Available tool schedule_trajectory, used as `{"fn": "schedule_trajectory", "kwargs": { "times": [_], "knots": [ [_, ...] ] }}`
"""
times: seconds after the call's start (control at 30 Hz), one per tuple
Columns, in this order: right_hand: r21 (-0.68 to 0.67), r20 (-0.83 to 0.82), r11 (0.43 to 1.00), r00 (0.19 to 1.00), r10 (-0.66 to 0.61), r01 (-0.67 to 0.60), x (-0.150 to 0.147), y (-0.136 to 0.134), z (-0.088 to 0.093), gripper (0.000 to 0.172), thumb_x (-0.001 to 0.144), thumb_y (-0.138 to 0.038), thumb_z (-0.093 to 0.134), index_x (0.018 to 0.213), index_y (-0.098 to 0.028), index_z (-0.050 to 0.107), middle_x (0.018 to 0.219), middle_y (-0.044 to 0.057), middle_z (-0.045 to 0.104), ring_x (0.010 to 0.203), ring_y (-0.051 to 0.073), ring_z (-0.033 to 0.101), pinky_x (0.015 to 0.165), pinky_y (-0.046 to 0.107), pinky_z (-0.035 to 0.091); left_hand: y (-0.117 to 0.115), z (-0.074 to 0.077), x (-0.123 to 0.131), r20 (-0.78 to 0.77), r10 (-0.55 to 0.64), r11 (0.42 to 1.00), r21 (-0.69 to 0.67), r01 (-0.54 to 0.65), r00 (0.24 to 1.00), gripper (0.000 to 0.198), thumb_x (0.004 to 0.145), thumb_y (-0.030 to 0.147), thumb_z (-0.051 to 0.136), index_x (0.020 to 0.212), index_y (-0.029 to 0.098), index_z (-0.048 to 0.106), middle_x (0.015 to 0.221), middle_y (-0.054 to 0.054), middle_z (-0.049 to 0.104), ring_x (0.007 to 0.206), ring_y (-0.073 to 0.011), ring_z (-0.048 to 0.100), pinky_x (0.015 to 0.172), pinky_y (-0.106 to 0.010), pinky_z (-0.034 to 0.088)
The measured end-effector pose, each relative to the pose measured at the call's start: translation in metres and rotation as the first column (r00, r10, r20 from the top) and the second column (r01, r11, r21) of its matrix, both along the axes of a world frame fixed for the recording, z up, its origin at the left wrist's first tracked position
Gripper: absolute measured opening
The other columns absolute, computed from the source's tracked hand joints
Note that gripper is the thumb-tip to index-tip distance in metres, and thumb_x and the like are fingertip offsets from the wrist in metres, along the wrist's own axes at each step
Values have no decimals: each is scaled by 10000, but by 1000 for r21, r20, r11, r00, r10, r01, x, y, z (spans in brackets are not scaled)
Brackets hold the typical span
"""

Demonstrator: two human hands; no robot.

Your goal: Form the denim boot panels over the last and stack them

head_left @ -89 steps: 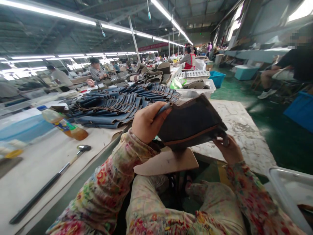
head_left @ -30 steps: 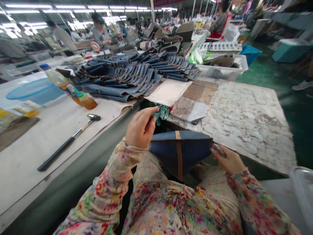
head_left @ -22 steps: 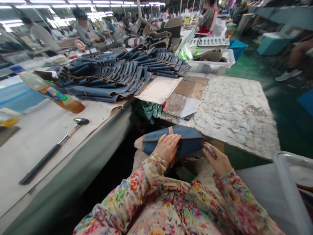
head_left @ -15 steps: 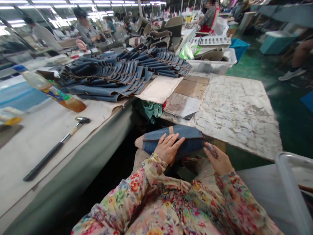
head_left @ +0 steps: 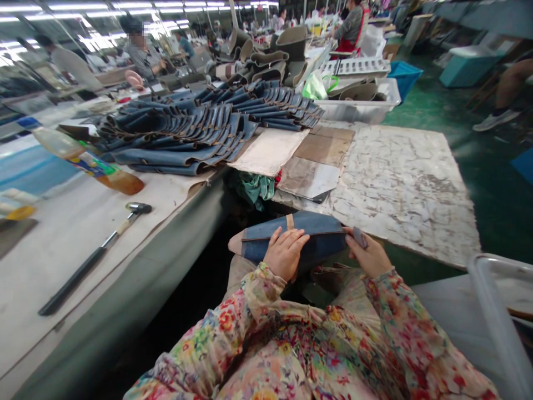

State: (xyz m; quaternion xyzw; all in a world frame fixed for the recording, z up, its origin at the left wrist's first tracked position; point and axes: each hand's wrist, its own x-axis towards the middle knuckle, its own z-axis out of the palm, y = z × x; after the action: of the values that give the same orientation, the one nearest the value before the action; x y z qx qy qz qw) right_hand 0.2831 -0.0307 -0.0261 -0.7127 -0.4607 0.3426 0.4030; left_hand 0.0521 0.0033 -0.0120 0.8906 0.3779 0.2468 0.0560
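A blue leather boot shaft (head_left: 316, 223) with a dark seam and a tan strap lies across my lap, drawn over a form whose pale pointed end (head_left: 236, 244) sticks out at the left. My left hand (head_left: 287, 250) rests over its middle, fingers laid on top near the strap and the thumb mostly hidden below the near edge. At the shaft's right end is my right hand (head_left: 368, 255), closed, with a small flat grey piece (head_left: 359, 237) between thumb and fingers. Its fingertips are at the shaft's edge. What the grey piece is, I cannot tell.
Many blue leather shafts (head_left: 175, 133) are heaped on the left table. A hammer (head_left: 95, 258) and a bottle of amber liquid (head_left: 91, 161) lie nearer. Boards (head_left: 308, 178) cover part of the worn white table (head_left: 400, 178). A clear bin (head_left: 491, 311) stands at my right.
My right hand has shifted slightly up and left at the shaft's end, and the grey piece has turned more upright. The left hand and the shaft stay nearly in place.
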Motion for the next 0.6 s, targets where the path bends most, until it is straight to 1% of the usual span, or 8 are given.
{"fn": "schedule_trajectory", "kwargs": {
  "times": [0.07, 0.13, 0.2, 0.3, 0.37, 0.43, 0.53, 0.6],
  "knots": [
    [-16, -82, 1000, 997, -1, 0, 0, 6, -1, 579, 697, -535, 517, 1111, -134, 575, 496, -35, 472, 425, 93, 445, 422, 216, 374, -1, -2, -1, -21, -14, 999, 39, 15, 1000, 336, 870, 153, 368, 1153, 238, 527, 1232, -18, 547, 1159, -154, 453, 1067, -383, 218],
    [-42, -150, 999, 989, -14, 8, 0, 10, -3, 625, 677, -546, 529, 1129, -116, 561, 455, -46, 435, 405, 89, 415, 394, 208, 340, -3, -1, 0, -15, 25, 997, 70, -24, 1000, 305, 869, 161, 384, 1115, 234, 550, 1212, -21, 555, 1135, -160, 463, 1049, -372, 247],
    [-53, -192, 998, 981, -26, 16, 0, 11, -6, 646, 663, -543, 547, 1140, -108, 551, 459, -46, 437, 410, 88, 413, 390, 207, 329, -4, 3, 4, -23, 101, 992, 84, -99, 995, 244, 866, 190, 418, 1042, 236, 579, 1132, -24, 591, 1064, -166, 497, 978, -362, 325],
    [-29, -217, 999, 976, -31, 25, -1, 7, -12, 642, 665, -538, 555, 1144, -109, 542, 486, -44, 449, 435, 89, 426, 406, 209, 337, -6, 11, 15, -132, 165, 983, 105, -151, 977, 197, 858, 218, 449, 1008, 224, 577, 1020, -29, 607, 973, -175, 518, 840, -345, 399],
    [-7, -223, 999, 974, -33, 33, -2, 2, -18, 638, 670, -547, 551, 1132, -107, 543, 490, -44, 452, 439, 89, 427, 412, 212, 341, -8, 14, 22, -219, 164, 982, 131, -138, 962, 209, 862, 213, 443, 1035, 207, 561, 1007, -33, 597, 969, -171, 510, 832, -335, 400],
    [15, -214, 998, 976, -49, 54, -3, -6, -24, 617, 685, -549, 544, 1117, -108, 547, 485, -45, 454, 435, 88, 424, 421, 216, 349, -9, 14, 29, -274, 152, 982, 150, -114, 950, 229, 873, 205, 421, 1064, 189, 547, 1031, -37, 584, 997, -165, 495, 866, -324, 387],
    [33, -198, 995, 976, -88, 96, -6, -18, -32, 561, 715, -529, 538, 1104, -124, 552, 490, -42, 460, 443, 83, 420, 441, 216, 360, -10, 11, 38, -316, 116, 987, 142, -74, 942, 273, 885, 191, 385, 1118, 158, 523, 1085, -44, 569, 1024, -166, 480, 896, -312, 380],
    [36, -200, 994, 975, -98, 107, -8, -25, -34, 530, 730, -514, 540, 1102, -137, 555, 500, -39, 463, 453, 83, 417, 441, 213, 357, -9, 8, 45, -338, 88, 992, 114, -52, 937, 301, 890, 187, 364, 1154, 143, 503, 1106, -55, 563, 1027, -167, 479, 893, -305, 389]
  ]
}}
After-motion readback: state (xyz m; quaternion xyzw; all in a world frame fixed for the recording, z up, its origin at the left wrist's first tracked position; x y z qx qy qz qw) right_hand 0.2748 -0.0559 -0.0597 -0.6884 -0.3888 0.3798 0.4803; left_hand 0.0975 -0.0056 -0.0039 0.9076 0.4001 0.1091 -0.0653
